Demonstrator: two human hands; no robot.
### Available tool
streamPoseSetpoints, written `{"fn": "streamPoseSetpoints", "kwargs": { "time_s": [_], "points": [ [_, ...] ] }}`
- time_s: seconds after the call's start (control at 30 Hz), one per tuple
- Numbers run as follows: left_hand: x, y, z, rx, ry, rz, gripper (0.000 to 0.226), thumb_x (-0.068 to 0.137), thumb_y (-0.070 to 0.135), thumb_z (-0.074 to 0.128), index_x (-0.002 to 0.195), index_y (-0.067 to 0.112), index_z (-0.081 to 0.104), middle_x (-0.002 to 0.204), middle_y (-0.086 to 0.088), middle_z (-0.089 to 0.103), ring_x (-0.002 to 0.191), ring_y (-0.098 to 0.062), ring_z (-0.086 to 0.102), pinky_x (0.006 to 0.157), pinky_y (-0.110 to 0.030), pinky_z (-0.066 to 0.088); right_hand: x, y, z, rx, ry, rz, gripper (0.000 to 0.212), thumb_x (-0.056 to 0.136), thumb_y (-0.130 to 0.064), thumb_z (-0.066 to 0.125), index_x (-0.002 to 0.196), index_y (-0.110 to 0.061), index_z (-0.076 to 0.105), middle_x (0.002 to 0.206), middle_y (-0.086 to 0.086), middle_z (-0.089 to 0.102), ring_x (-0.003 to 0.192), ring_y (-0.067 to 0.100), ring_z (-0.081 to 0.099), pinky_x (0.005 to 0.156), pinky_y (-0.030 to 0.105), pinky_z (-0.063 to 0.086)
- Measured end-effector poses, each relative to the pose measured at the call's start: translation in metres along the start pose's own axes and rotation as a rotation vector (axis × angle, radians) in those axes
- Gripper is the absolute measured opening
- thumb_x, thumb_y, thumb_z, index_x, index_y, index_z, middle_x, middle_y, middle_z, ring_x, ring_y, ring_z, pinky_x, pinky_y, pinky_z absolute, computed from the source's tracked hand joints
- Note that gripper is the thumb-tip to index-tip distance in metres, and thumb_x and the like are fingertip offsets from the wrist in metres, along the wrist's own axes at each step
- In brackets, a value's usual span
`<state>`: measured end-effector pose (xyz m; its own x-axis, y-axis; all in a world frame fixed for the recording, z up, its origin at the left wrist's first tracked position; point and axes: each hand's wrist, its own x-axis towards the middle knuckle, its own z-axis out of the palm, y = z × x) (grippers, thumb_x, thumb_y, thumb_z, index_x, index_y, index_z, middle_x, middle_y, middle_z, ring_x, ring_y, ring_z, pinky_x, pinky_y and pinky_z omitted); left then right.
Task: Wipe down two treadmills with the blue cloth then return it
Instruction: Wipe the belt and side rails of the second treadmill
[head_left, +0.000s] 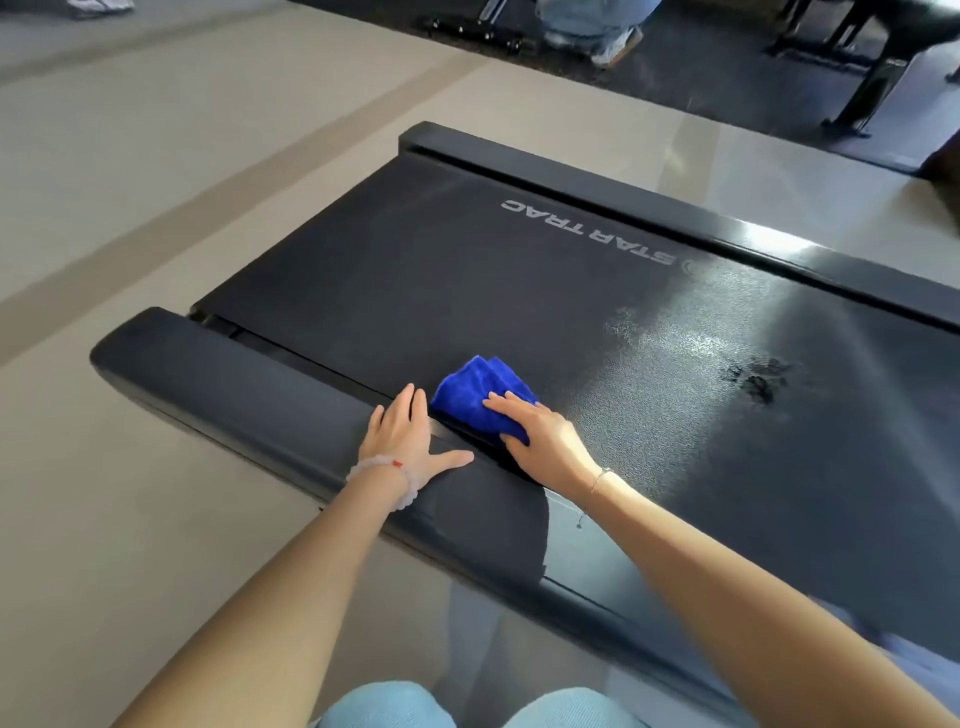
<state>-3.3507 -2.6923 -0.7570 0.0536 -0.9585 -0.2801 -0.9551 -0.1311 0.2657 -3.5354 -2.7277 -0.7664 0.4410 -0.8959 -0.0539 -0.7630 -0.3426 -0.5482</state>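
A black treadmill (519, 270) lies across the view, its belt printed STAR TRAC. A folded blue cloth (475, 389) sits on the belt beside the near side rail (249, 384). My right hand (540, 434) lies flat on the cloth with straight fingers, pressing it onto the belt. My left hand (408, 436) rests flat on the near side rail, fingers spread, just left of the cloth. A dark smudge (758, 376) shows on the belt to the right.
Beige floor surrounds the treadmill on the left and front. At the top, a dark mat (675, 67) holds black machine frames (872, 88), and a person's legs and shoes (608, 31) stand there. My knees in light jeans (384, 706) show at the bottom.
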Motion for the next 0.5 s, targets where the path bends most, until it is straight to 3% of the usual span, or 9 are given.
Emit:
{"fn": "streamPoseSetpoints", "kwargs": {
  "time_s": [0.17,0.37,0.5],
  "points": [
    [-0.004,0.0,-0.002,-0.018,0.02,-0.02,0.101,0.08,0.067,0.052,0.149,0.009,0.007,0.157,-0.005,0.006,0.144,-0.018,0.005,0.116,-0.034,0.005,-0.008,-0.003,-0.005,-0.034,-0.046,-0.013,0.052,0.089,-0.009,0.05,0.138,-0.025,0.043,0.147,-0.012,0.038,0.14,0.007,0.026,0.116,0.029,0.017],
    [-0.008,-0.002,-0.003,-0.039,-0.002,-0.016,0.091,0.082,0.068,0.048,0.149,0.017,0.015,0.157,-0.002,0.005,0.144,-0.021,0.003,0.115,-0.033,0.005,-0.016,0.003,-0.008,-0.038,-0.079,-0.037,0.054,0.089,-0.01,0.053,0.139,-0.025,0.041,0.147,-0.012,0.038,0.14,0.006,0.025,0.112,0.022,0.012],
    [-0.008,-0.002,-0.004,0.003,-0.009,-0.023,0.089,0.082,0.071,0.043,0.15,0.021,0.014,0.158,0.001,0.005,0.144,-0.022,0.003,0.115,-0.034,0.009,-0.016,0.005,-0.009,-0.059,-0.09,-0.046,0.054,0.089,-0.014,0.052,0.14,-0.029,0.039,0.148,-0.014,0.036,0.14,0.004,0.023,0.117,0.028,0.015]
  ]
}}
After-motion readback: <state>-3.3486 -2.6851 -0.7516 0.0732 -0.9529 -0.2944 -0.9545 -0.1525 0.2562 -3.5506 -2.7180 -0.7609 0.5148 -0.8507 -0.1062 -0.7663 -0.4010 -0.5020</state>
